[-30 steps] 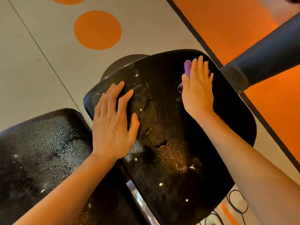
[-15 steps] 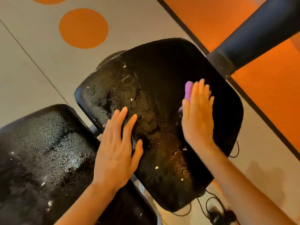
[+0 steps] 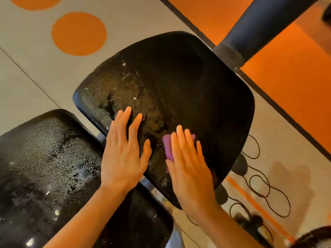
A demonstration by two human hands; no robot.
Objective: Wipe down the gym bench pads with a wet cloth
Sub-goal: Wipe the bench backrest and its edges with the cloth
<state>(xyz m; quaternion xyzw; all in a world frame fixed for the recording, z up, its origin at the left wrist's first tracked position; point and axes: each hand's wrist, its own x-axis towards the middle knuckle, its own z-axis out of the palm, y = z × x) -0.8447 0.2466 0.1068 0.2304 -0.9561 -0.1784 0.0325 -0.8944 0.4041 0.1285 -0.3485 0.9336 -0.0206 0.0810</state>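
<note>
The head view shows, nearest to the person, the left hand (image 3: 123, 154) lying flat with straight, slightly spread fingers on the near-left part of the black textured vinyl seat pad (image 3: 206, 97); it holds nothing and seems only to steady the pad. Just to its right, the right hand (image 3: 188, 163) presses with straight fingers on the small purple wet cloth (image 3: 168, 147), which lies on the pad under the palm and shows only at the thumb side. The fingers are blurred, so I judge the hand is in the middle of a stroke.

One second ago the right hand and the cloth were at the far end of the pad, well beyond the left hand. Half a second ago they were in the middle. Now they are at the near edge, beside the left hand. So one long pull toward the person is almost finished. The left hand also came back toward the near edge, and the camera tilted, so the black cables (image 3: 259, 190) on the floor are more visible now.

To the left of the left hand lies the second black textured pad (image 3: 44, 167), covered with shiny drops. Beyond the hands, the left side of the seat pad shows drops and pale specks, so I think more strokes are needed there. Farther away stands a dark blue padded post (image 3: 259, 27).
</note>
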